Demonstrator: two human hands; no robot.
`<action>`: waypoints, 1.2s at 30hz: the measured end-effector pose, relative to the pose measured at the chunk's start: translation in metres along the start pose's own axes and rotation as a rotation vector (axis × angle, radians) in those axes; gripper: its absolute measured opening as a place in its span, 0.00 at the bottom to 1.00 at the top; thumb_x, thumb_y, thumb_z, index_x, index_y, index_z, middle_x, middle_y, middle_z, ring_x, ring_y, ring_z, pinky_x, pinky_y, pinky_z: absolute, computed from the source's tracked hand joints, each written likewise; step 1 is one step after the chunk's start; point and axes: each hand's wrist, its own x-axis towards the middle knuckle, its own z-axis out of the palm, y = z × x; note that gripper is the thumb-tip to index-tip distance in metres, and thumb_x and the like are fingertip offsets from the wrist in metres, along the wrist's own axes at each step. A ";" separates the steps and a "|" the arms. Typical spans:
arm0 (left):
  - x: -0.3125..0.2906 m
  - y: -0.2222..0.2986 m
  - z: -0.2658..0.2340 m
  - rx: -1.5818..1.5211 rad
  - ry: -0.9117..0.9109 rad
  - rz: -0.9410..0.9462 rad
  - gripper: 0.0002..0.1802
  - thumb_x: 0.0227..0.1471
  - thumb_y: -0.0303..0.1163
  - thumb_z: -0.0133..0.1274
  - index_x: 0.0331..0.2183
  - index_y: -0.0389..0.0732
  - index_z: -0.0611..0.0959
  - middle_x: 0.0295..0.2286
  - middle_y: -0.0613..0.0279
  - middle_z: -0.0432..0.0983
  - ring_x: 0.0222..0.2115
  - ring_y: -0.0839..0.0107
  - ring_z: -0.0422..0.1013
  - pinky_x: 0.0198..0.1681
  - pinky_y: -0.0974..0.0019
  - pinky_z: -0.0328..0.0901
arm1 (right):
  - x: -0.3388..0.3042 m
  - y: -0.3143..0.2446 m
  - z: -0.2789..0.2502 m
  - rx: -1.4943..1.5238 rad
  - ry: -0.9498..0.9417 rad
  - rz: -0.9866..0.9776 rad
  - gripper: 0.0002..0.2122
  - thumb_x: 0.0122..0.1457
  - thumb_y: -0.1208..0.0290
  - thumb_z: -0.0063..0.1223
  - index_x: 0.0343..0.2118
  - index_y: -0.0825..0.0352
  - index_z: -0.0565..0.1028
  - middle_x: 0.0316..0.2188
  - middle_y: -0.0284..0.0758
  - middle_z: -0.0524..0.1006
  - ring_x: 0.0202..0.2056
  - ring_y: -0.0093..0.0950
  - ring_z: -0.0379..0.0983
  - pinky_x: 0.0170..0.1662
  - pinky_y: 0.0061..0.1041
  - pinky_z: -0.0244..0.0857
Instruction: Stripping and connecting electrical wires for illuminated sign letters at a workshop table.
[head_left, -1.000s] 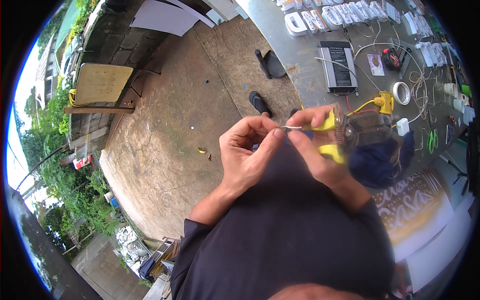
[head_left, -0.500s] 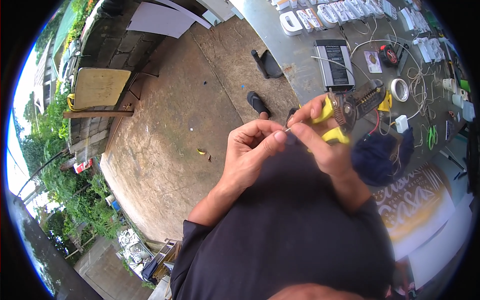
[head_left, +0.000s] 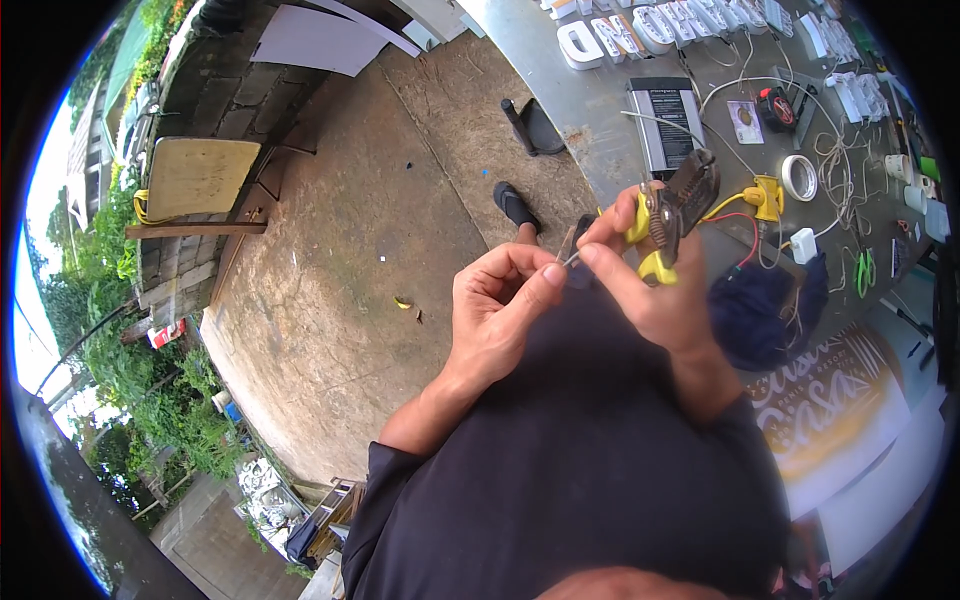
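Basically, left hand (head_left: 500,312) pinches thin wire (head_left: 571,260); right hand (head_left: 650,290) pinches it too while gripping yellow-handled wire stripper (head_left: 688,192). Wire sits between both hands, by dark shirt (head_left: 590,430). Stripper could slip, grip being shared; uneven pull might jerk wire loose.

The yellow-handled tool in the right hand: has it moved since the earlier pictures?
Yes: judged against the yellow plug, the yellow-handled tool has moved left, its tip pointing more upward.
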 end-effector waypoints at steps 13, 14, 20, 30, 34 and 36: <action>0.002 0.005 0.001 -0.107 0.115 0.266 0.06 0.63 0.28 0.52 0.37 0.34 0.77 0.24 0.57 0.77 0.26 0.71 0.72 0.33 0.68 0.67 | -0.015 -0.004 -0.004 -0.472 -0.011 -0.153 0.21 0.52 0.69 0.66 0.47 0.70 0.72 0.34 0.41 0.76 0.37 0.38 0.75 0.42 0.33 0.68; 0.002 0.003 0.001 -0.149 0.090 0.308 0.06 0.62 0.28 0.53 0.37 0.34 0.77 0.25 0.58 0.78 0.26 0.74 0.73 0.33 0.71 0.68 | -0.018 -0.003 -0.003 -0.489 -0.036 -0.111 0.22 0.51 0.69 0.67 0.47 0.70 0.71 0.35 0.42 0.75 0.38 0.41 0.75 0.42 0.34 0.68; 0.001 -0.001 0.003 -0.214 0.064 0.388 0.06 0.64 0.28 0.51 0.39 0.35 0.76 0.25 0.60 0.75 0.24 0.76 0.68 0.31 0.73 0.64 | -0.024 -0.007 0.007 -0.424 -0.110 0.078 0.26 0.50 0.69 0.67 0.50 0.69 0.69 0.40 0.46 0.74 0.42 0.46 0.73 0.44 0.37 0.68; 0.006 -0.007 -0.003 -0.213 0.183 0.312 0.04 0.65 0.27 0.49 0.38 0.38 0.75 0.26 0.65 0.70 0.26 0.78 0.61 0.31 0.73 0.56 | -0.036 0.017 -0.004 -0.407 -0.220 0.098 0.28 0.54 0.72 0.64 0.57 0.70 0.67 0.51 0.44 0.72 0.55 0.40 0.69 0.56 0.33 0.62; 0.007 -0.012 -0.002 -0.174 0.188 0.311 0.03 0.65 0.27 0.49 0.39 0.38 0.75 0.26 0.66 0.70 0.26 0.79 0.61 0.31 0.73 0.56 | -0.045 0.038 -0.004 -0.028 -0.266 0.190 0.27 0.59 0.73 0.60 0.61 0.69 0.65 0.53 0.39 0.72 0.57 0.33 0.68 0.57 0.31 0.62; 0.007 -0.013 -0.005 -0.170 0.169 0.310 0.03 0.64 0.27 0.49 0.39 0.38 0.76 0.26 0.66 0.70 0.26 0.79 0.61 0.31 0.73 0.56 | -0.051 0.041 -0.002 0.192 -0.389 0.386 0.26 0.62 0.74 0.57 0.63 0.68 0.65 0.51 0.35 0.73 0.54 0.26 0.68 0.56 0.28 0.62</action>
